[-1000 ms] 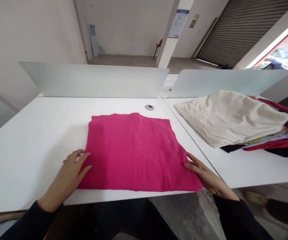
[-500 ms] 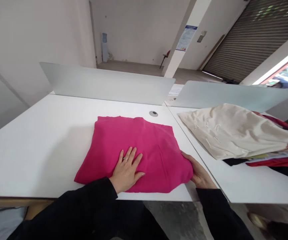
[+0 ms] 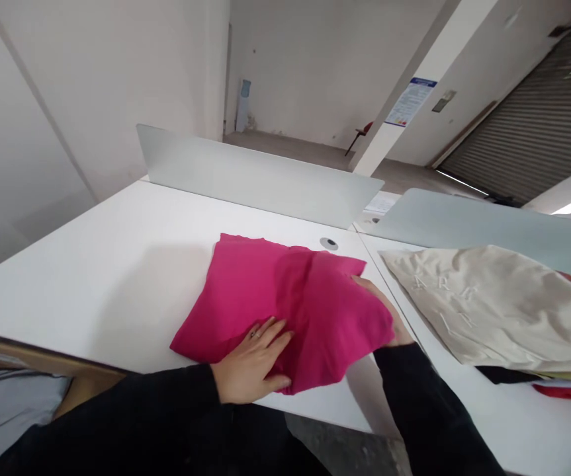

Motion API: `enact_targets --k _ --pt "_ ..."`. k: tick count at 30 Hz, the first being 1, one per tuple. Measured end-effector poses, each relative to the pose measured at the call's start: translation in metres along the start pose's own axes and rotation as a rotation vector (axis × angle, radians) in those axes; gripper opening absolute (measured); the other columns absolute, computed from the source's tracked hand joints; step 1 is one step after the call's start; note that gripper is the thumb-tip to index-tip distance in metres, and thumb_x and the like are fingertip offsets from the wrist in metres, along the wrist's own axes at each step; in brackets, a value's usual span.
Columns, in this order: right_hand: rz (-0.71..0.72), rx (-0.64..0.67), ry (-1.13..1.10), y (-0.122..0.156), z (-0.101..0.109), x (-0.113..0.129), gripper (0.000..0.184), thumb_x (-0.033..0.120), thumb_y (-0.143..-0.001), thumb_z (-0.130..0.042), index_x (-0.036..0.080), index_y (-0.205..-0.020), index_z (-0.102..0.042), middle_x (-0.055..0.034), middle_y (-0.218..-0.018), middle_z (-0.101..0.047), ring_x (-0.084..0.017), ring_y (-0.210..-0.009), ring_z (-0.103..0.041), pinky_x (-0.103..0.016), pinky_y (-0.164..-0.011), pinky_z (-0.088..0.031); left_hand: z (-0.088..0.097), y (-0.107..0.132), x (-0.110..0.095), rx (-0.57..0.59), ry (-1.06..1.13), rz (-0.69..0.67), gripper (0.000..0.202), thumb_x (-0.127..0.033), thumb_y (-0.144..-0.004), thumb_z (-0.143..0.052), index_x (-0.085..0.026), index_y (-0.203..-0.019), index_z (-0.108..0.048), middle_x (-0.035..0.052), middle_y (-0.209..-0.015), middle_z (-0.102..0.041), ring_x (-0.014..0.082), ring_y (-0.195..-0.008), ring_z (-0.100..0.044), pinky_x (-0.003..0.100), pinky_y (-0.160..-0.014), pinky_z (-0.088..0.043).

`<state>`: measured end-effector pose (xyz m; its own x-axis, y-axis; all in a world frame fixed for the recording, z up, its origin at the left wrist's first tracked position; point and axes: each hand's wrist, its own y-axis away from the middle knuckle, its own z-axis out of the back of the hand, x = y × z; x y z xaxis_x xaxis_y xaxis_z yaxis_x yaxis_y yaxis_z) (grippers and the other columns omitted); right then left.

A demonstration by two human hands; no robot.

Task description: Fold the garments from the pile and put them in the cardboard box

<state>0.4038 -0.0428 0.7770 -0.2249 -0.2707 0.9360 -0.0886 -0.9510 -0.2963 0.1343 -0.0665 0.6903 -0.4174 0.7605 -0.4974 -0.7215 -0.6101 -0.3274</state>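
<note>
A folded bright pink cloth point(image 3: 285, 291) lies on the white desk point(image 3: 116, 277). My left hand point(image 3: 253, 360) lies flat on its near edge, fingers stretched out, a ring on one finger. My right hand point(image 3: 382, 311) is slid under the cloth's right side and lifts that side off the desk, so the cloth bulges upward; its fingers are mostly hidden by the fabric, with only the tips showing at the top. Both arms wear black sleeves.
A pile of clothes topped by a cream garment point(image 3: 503, 304) sits on the adjoining desk at the right, with dark and red pieces under it. Grey divider panels point(image 3: 260, 175) stand along the desks' far edges. A round cable hole point(image 3: 329, 243) lies behind the cloth.
My right hand has gone under the cloth's right side and raised it. My left hand slid back to the near edge. The view swung left.
</note>
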Motion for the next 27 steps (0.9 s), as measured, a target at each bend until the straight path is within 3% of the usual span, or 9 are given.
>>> enact_targets --k 3,5,7,8,10,13,19,23,27 --pt "-0.040 0.214 -0.165 -0.012 -0.066 0.041 0.035 0.047 -0.079 -0.064 0.025 -0.107 -0.063 -0.0086 -0.096 -0.071 -0.028 -0.095 -0.068 -0.040 -0.079 -0.061 0.006 0.028 -0.006 -0.015 0.448 0.096 0.101 -0.047 -0.077 -0.072 -0.023 -0.156 -0.013 0.0147 -0.162 -0.016 0.0312 -0.149 -0.015 0.053 -0.120 -0.019" --pt "-0.053 0.335 -0.290 -0.020 -0.114 0.049 0.056 0.035 -0.077 -0.070 0.025 -0.129 -0.051 -0.0039 -0.091 -0.069 -0.022 -0.086 -0.069 -0.036 -0.077 -0.061 0.002 0.040 -0.009 -0.097 0.788 0.154 0.110 -0.046 -0.070 -0.079 -0.024 -0.155 -0.013 0.0158 -0.159 -0.025 0.0314 -0.146 -0.026 0.052 -0.120 -0.021" --pt "-0.124 0.510 -0.355 -0.025 -0.154 0.041 0.080 0.027 -0.075 -0.074 0.026 -0.144 -0.033 -0.0008 -0.090 -0.068 -0.018 -0.082 -0.069 -0.033 -0.078 -0.061 -0.007 0.046 -0.010 -0.224 1.107 0.232 0.102 -0.047 -0.068 -0.081 -0.024 -0.151 -0.026 0.0152 -0.152 -0.040 0.0316 -0.141 -0.037 0.051 -0.118 -0.026" --pt "-0.153 0.594 -0.364 -0.027 -0.169 0.033 0.083 0.026 -0.074 -0.076 0.025 -0.145 -0.032 -0.0009 -0.093 -0.067 -0.016 -0.083 -0.069 -0.033 -0.080 -0.060 -0.012 0.047 -0.011 -0.297 1.231 0.283 0.093 -0.048 -0.069 -0.080 -0.024 -0.146 -0.035 0.0146 -0.147 -0.047 0.0319 -0.138 -0.041 0.050 -0.117 -0.029" --pt "-0.147 0.725 -0.348 -0.029 -0.186 0.017 0.072 0.030 -0.073 -0.077 0.022 -0.137 -0.044 -0.0037 -0.102 -0.066 -0.016 -0.088 -0.069 -0.033 -0.086 -0.058 -0.017 0.046 -0.011 -0.437 1.392 0.383 0.074 -0.050 -0.072 -0.076 -0.022 -0.136 -0.048 0.0130 -0.138 -0.055 0.0310 -0.135 -0.045 0.047 -0.117 -0.031" --pt "0.047 0.753 -0.221 -0.034 -0.178 0.006 0.042 0.037 -0.079 -0.072 0.020 -0.115 -0.062 -0.0069 -0.110 -0.066 -0.018 -0.098 -0.066 -0.038 -0.094 -0.054 -0.014 0.042 -0.012 -0.548 1.541 0.498 0.063 -0.049 -0.079 -0.070 -0.023 -0.133 -0.049 0.0106 -0.135 -0.058 0.0274 -0.134 -0.046 0.043 -0.119 -0.031" --pt "0.665 0.349 0.509 -0.084 -0.134 0.011 0.024 0.029 -0.087 -0.059 0.018 -0.105 -0.070 -0.0109 -0.116 -0.067 -0.025 -0.110 -0.061 -0.046 -0.103 -0.043 -0.008 0.040 -0.015 -0.619 1.740 0.668 0.056 -0.037 -0.095 -0.049 -0.020 -0.145 -0.030 0.0118 -0.143 -0.051 0.0216 -0.131 -0.050 0.039 -0.118 -0.035" --pt "0.698 0.253 0.806 -0.131 -0.128 0.006 0.030 0.029 -0.090 -0.055 0.013 -0.111 -0.069 -0.0151 -0.124 -0.063 -0.026 -0.119 -0.055 -0.044 -0.107 -0.038 -0.015 0.044 -0.011 -0.546 1.784 0.704 0.055 -0.038 -0.096 -0.046 -0.013 -0.142 -0.031 0.0190 -0.139 -0.052 0.0257 -0.121 -0.058 0.042 -0.111 -0.041" --pt "0.600 0.148 1.100 -0.152 -0.135 -0.003 0.039 0.036 -0.094 -0.049 0.016 -0.125 -0.062 -0.0159 -0.135 -0.056 -0.030 -0.127 -0.048 -0.054 -0.109 -0.028 -0.017 0.051 -0.010 -0.446 1.729 0.745 0.055 -0.049 -0.092 -0.050 -0.010 -0.131 -0.043 0.0208 -0.129 -0.058 0.0277 -0.114 -0.061 0.042 -0.106 -0.043"
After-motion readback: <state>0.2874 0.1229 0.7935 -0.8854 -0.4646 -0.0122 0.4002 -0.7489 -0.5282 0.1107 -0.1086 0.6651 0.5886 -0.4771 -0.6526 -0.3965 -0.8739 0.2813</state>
